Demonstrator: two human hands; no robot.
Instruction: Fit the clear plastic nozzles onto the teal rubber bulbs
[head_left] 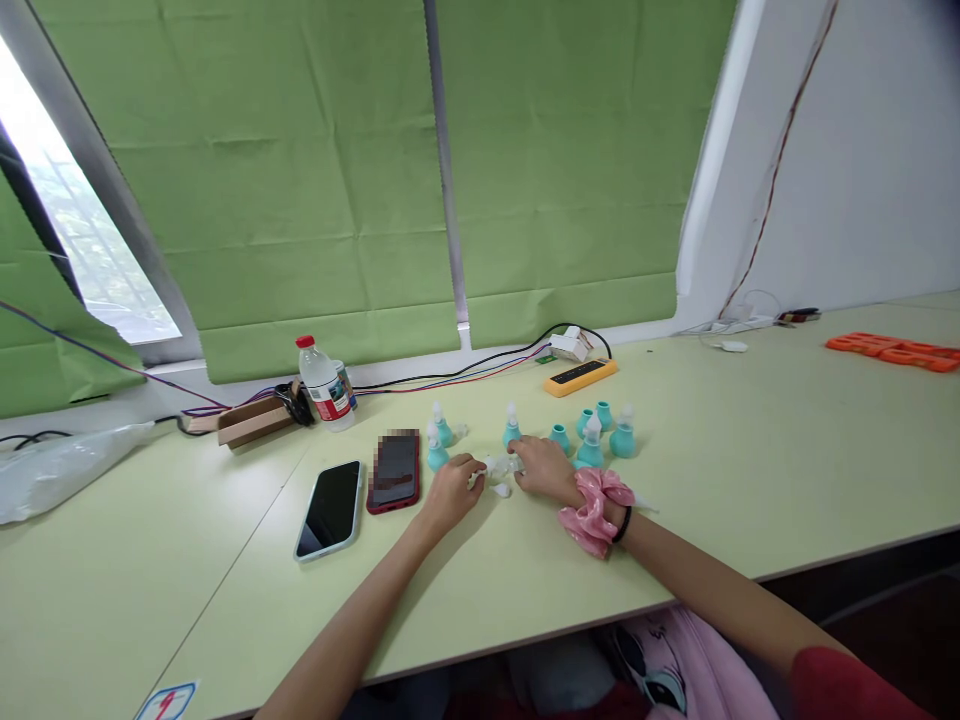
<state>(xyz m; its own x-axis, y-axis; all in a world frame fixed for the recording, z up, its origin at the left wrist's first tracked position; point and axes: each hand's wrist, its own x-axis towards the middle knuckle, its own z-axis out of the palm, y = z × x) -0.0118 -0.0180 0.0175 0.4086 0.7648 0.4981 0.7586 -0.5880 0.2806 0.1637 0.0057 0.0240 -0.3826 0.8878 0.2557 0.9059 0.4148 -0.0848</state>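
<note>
My left hand (454, 488) rests on the table with its fingertips pinched at a small translucent white part. Opposite it, my right hand (546, 468) has its fingers curled down over the small translucent pieces (499, 467) lying between the hands; what its fingertips grip is partly hidden. A loose white tip (502, 490) lies just below these pieces. Around both hands stand several teal squeeze bulbs. One with a white nozzle (512, 434) is behind my right fingers, and another (437, 458) is by my left hand. An open-topped teal bulb (559, 437) stands behind my right hand.
Two phones, one light-cased (330, 510) and one red-cased (394, 472), lie left of my left hand. Farther back are a red-capped bottle (327, 385), an open cardboard box (259, 422), cables and a yellow power strip (580, 377). Orange plastic pieces (892, 350) lie far right.
</note>
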